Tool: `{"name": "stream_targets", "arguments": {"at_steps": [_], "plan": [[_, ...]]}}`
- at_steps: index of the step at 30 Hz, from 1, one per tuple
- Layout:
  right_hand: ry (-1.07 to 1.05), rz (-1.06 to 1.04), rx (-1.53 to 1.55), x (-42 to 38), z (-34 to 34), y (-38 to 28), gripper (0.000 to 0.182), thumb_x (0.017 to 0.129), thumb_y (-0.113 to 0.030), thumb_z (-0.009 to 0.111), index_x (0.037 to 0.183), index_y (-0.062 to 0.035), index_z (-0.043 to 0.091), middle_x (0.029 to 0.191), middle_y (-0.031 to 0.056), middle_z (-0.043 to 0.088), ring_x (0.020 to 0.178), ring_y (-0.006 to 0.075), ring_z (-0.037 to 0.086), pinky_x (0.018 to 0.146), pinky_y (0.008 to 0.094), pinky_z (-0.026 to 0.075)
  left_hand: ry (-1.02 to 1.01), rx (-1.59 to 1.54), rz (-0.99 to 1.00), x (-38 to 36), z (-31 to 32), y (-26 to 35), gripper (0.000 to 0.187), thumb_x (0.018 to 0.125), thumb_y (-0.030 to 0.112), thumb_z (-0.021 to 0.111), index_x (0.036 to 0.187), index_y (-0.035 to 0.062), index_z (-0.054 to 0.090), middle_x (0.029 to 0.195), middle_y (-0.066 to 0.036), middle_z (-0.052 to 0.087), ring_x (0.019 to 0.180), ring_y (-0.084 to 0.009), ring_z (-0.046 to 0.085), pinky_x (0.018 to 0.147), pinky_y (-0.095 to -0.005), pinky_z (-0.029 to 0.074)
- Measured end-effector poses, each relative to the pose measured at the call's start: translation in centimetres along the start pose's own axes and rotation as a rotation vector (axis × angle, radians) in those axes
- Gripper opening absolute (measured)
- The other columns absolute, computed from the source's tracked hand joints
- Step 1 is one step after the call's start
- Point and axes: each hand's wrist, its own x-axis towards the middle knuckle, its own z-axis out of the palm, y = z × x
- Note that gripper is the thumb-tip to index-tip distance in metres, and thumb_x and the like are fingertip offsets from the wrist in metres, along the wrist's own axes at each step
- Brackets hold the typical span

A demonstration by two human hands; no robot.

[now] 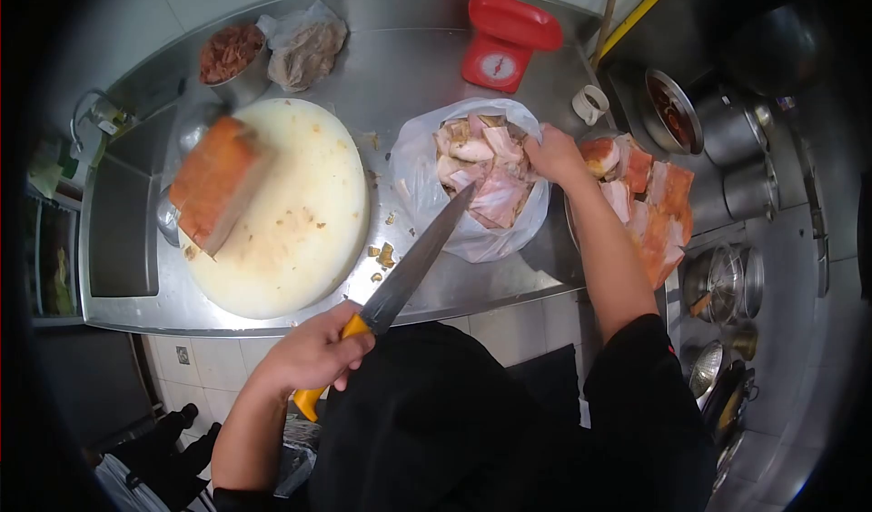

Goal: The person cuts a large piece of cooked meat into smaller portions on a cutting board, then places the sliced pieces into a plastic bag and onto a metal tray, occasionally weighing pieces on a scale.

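Clamped knife (418, 263) in left hand (318, 352), aimed lengthwise forward-right toward meat (500, 190), and gripped right rim of plastic bag (414, 153) with nearer right hand (556, 156).

A hand could pass broadly along the back of the counter (409, 62), between the bundle (309, 55) and the scale (498, 55). The knife (418, 259), slanting from the left hand (318, 353) to over the bag (413, 162), bars the front of the gap between board (272, 239) and bag (scraps (386, 256) litter it too). The slab (213, 185) blocks the board's left side; its middle is open from above. The right forearm (613, 248) crosses between bag and pork (670, 189), and the cup (590, 103) stands just behind the right hand (554, 156).
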Motion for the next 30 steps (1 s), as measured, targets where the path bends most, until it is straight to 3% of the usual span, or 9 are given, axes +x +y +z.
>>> {"name": "stream_targets", "arguments": {"at_steps": [8,11,17,18,21,23,25,28,30], "plan": [[0.317,0.096,0.511,4.4,2.5,2.0,0.047,0.099,-0.032,0.046,0.116,0.0077,0.066,0.12,0.0342,0.066,0.117,0.0498,0.061,0.103,0.051,0.048,-0.052,0.04,0.013,3.0,0.1,-1.0,0.021,0.103,0.024,0.058,0.109,0.0035,0.053,0.077,-0.004,0.059,0.055,-0.0132,0.059,0.056,-0.0296,0.051],[0.369,-0.215,0.135,2.2,-5.4,-2.7,0.039,0.1,-0.029,0.048,0.103,0.0053,0.066,0.106,0.0348,0.067,0.106,0.0528,0.063,0.094,0.0558,0.049,-0.06,0.083,0.019,4.0,-0.1,-0.4,0.024,0.102,0.025,0.057,0.109,0.0026,0.053,0.077,-0.006,0.06,0.054,-0.0141,0.06,0.057,-0.0305,0.051],[0.429,-0.363,-0.009,2.3,-4.6,-1.2,0.027,0.097,-0.024,0.058,0.096,0.0025,0.065,0.09,0.0311,0.069,0.088,0.0539,0.064,0.082,0.057,0.052,-0.068,0.133,0.103,6.7,0.4,2.3,0.029,0.102,0.029,0.056,0.108,0.0014,0.052,0.075,-0.007,0.061,0.054,-0.0156,0.061,0.058,-0.0323,0.051],[0.287,-0.209,-0.02,2.0,-4.7,-1.6,0.028,0.093,-0.025,0.065,0.107,-0.0006,0.066,0.099,0.0295,0.069,0.098,0.0498,0.065,0.085,0.055,0.052,-0.072,0.16,0.108,6.8,0.5,2.2,0.03,0.102,0.03,0.056,0.108,0.0012,0.051,0.075,-0.007,0.061,0.054,-0.0159,0.061,0.059,-0.0327,0.051],[0.6,-0.347,-0.057,-1.8,-3.8,-2.7,0.043,0.088,-0.027,0.073,0.123,-0.005,0.065,0.115,0.025,0.065,0.112,0.0442,0.062,0.092,0.0526,0.05,-0.02,0.296,0.126,5.1,0.0,2.8,0.031,0.102,0.029,0.058,0.111,0.0004,0.052,0.074,-0.008,0.061,0.054,-0.0161,0.062,0.058,-0.0328,0.051],[0.601,-0.508,-0.04,-4.8,-4.3,-4.2,0.063,0.084,-0.031,0.079,0.139,-0.0095,0.058,0.125,0.0206,0.057,0.123,0.0408,0.055,0.1,0.0503,0.047,0.052,0.294,0.114,2.5,-0.5,2.0,0.03,0.102,0.027,0.059,0.114,0.0,0.053,0.073,-0.008,0.061,0.054,-0.0156,0.061,0.056,-0.0326,0.051],[0.167,-0.728,0.148,-7.7,-3.3,-5.0,0.067,0.083,-0.032,0.08,0.141,-0.0094,0.056,0.134,0.0221,0.052,0.128,0.0442,0.051,0.106,0.05,0.045,0.131,0.199,0.11,0.3,-1.3,0.3,0.03,0.101,0.023,0.061,0.118,-0.0002,0.054,0.073,-0.007,0.06,0.054,-0.0144,0.06,0.054,-0.0322,0.05],[0.004,-0.699,-0.256,-8.9,0.4,-3.4,0.073,0.081,-0.032,0.082,0.145,-0.0124,0.054,0.144,0.0225,0.044,0.137,0.0453,0.043,0.112,0.0474,0.043,0.246,0.038,0.105,-1.0,-2.0,-3.2,0.028,0.101,0.016,0.062,0.123,0.0006,0.055,0.072,-0.004,0.058,0.053,-0.0117,0.057,0.05,-0.0291,0.049],[0.006,-0.671,-0.221,-7.7,0.8,-2.9,0.08,0.078,-0.032,0.084,0.148,-0.015,0.05,0.148,0.0227,0.039,0.14,0.0455,0.04,0.113,0.0474,0.042,0.273,-0.075,0.096,-1.4,-2.1,-4.5,0.027,0.101,0.015,0.061,0.123,0.001,0.055,0.073,-0.002,0.056,0.053,-0.0105,0.055,0.05,-0.0273,0.049]]}}
